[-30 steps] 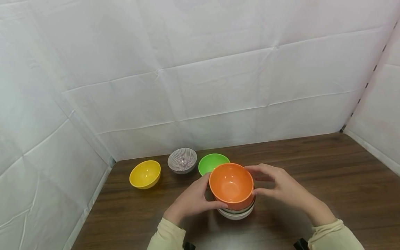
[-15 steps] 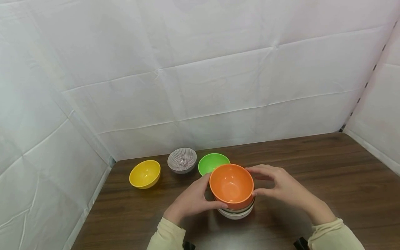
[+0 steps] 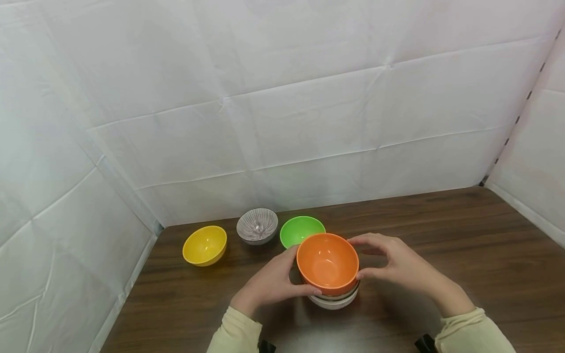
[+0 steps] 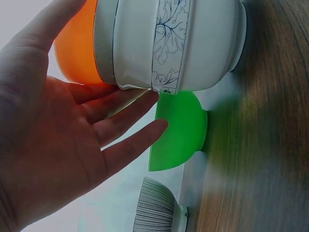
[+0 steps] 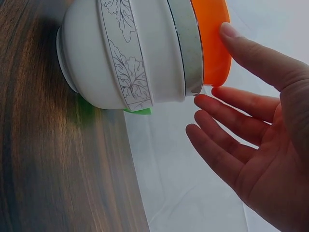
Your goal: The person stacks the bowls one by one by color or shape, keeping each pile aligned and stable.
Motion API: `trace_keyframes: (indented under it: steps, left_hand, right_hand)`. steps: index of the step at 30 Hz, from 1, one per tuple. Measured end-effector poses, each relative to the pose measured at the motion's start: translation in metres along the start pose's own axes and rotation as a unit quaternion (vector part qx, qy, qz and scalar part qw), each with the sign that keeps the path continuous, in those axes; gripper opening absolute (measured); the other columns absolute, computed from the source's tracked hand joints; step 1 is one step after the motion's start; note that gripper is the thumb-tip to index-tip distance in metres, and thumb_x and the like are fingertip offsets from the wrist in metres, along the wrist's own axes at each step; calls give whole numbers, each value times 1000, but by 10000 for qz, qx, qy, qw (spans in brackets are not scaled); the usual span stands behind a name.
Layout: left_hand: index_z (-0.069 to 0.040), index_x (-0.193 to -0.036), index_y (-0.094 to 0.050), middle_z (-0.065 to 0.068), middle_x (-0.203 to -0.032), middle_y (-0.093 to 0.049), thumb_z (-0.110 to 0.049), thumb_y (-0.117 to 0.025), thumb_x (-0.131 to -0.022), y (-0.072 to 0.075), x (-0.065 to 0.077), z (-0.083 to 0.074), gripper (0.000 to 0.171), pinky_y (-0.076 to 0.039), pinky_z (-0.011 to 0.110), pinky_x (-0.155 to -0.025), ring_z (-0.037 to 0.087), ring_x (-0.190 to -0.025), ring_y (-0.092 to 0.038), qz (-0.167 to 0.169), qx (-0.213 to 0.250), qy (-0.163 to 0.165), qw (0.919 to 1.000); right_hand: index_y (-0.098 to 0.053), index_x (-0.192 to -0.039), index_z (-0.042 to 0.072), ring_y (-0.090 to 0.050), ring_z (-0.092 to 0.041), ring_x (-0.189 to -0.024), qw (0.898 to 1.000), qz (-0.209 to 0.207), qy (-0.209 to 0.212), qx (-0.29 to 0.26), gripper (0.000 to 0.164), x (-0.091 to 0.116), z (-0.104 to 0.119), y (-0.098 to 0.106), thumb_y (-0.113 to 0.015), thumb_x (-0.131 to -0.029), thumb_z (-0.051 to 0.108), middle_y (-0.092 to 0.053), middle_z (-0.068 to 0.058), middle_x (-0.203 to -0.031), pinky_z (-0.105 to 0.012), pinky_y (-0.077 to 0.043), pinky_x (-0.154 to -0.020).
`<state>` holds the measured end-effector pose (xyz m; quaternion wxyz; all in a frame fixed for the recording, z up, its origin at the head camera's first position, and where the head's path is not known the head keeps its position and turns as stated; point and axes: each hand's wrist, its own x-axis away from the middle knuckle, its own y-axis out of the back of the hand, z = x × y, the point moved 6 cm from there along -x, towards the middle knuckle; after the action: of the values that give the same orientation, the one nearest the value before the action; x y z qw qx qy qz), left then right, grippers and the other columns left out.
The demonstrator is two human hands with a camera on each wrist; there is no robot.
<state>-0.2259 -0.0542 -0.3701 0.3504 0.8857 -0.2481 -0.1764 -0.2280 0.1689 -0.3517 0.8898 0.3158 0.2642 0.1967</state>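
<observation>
Head view: orange bowl (image 3: 328, 260) hides the insides of the pale bowls (image 3: 334, 304) beneath; near edge of green bowl (image 3: 302, 229) covered. Left wrist view: striped bowl (image 4: 154, 208) cut off below; thumb tip of left hand (image 4: 63, 130) beyond top edge. Right wrist view: green bowl mostly hidden behind pale bowls.

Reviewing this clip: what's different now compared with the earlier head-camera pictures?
Very little: the orange bowl has shifted slightly down and a touch right in the head view, above the white bowls. The left hand and right hand still hold it; no grip was visibly taken or released. The yellow bowl, striped bowl and green bowl stayed put.
</observation>
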Motion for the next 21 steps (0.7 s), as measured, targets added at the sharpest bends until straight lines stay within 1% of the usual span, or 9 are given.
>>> trace_keyframes:
  steps: [5,12,21]
  left_hand:
    - [-19,-141,-41,-3,-137,-54,-53,-76,-71,0,0,-1,85,-44,46,-106,12,-122,-49,54,-64,-47,10000]
    - [-19,-141,-41,-3,-136,-54,-52,-77,-71,0,0,-2,85,-44,45,-106,11,-122,-49,85,-86,-108,9999]
    - [-20,-142,-40,-4,-138,-52,-50,-77,-72,0,0,-3,85,-43,46,-107,11,-124,-48,133,-35,-293,9995]
  right_hand:
    - [-59,-124,13,-59,-22,-111,9999,63,-78,-17,65,0,0,0,-78,-71,45,-64,-3,-122,-49,-57,-87]
    - [-58,-124,16,-58,-19,-113,9997,157,-204,24,67,1,-2,-2,-79,-69,46,-63,1,-123,-44,-57,-90]
    - [-58,-123,15,-57,-20,-114,9994,233,-246,-48,67,1,-4,-4,-81,-68,44,-62,2,-122,-47,-55,-92]
